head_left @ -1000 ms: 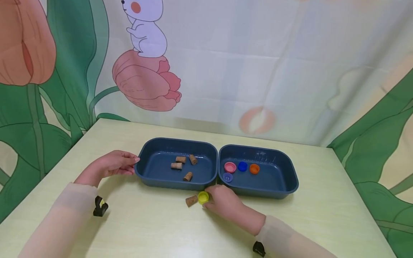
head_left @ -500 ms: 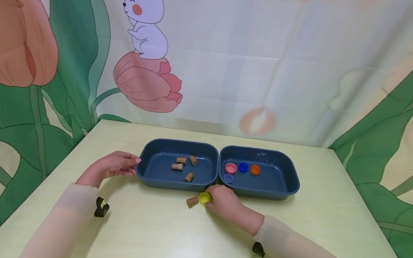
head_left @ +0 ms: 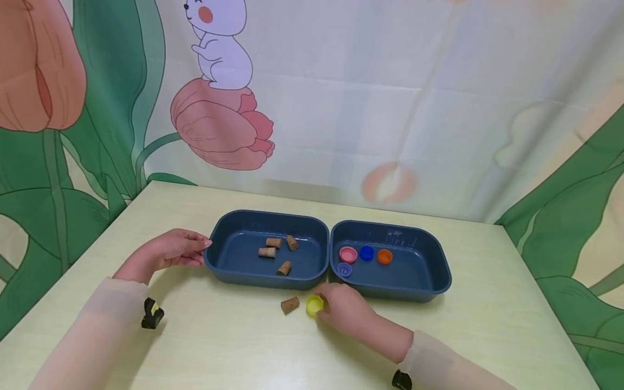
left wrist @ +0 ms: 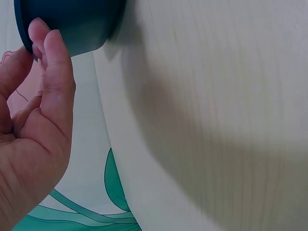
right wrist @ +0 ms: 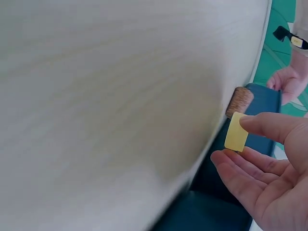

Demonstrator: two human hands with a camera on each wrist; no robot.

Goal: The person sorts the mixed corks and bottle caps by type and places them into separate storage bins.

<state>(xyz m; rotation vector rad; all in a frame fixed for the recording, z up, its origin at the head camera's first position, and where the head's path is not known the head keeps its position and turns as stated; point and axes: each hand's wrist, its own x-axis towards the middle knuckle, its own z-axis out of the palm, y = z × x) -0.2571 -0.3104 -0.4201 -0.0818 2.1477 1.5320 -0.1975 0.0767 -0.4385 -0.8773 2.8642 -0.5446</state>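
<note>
My right hand (head_left: 348, 306) pinches a yellow bottle cap (head_left: 314, 305) between thumb and fingers, just in front of where two dark blue trays meet. In the right wrist view the cap (right wrist: 236, 133) stands on edge between thumb and fingertips. Beside it on the table lies a cork (head_left: 290, 305), apart from the cap in the head view. My left hand (head_left: 177, 249) holds the left end of the left tray (head_left: 263, 279) at its rim; the left wrist view shows fingers against the tray wall (left wrist: 82, 29). Several corks (head_left: 267, 252) lie inside that tray.
The right tray (head_left: 390, 290) holds a pink cap (head_left: 348, 254), a blue cap (head_left: 366, 253), an orange cap (head_left: 384, 256) and a purple cap (head_left: 344, 270). Behind the table (head_left: 195, 346) hangs a printed curtain (head_left: 331, 119).
My right hand has drawn the yellow cap slightly right and toward me, widening the gap to the loose cork. My left hand has stayed at the left tray.
</note>
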